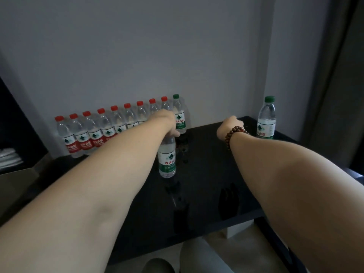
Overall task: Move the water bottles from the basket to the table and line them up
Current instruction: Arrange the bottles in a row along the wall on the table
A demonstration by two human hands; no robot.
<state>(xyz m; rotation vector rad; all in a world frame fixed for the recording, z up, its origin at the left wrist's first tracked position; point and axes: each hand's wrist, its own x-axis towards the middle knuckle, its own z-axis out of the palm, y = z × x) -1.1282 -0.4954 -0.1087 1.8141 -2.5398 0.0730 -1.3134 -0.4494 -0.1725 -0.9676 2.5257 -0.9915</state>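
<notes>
A left hand point(171, 126) grips a green-labelled bottle point(167, 156) by its top, near a far row of bottles point(94, 134) on a black table point(208, 170).

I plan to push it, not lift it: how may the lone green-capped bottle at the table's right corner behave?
Tall and narrow, the green-capped bottle would probably tip if pushed near its cap. It looks full, so likely fairly heavy. Pushed low, it may slide on the glossy black table.

A plain grey wall point(137, 46) stands behind, with stacked white items point(8, 158) far left.
</notes>
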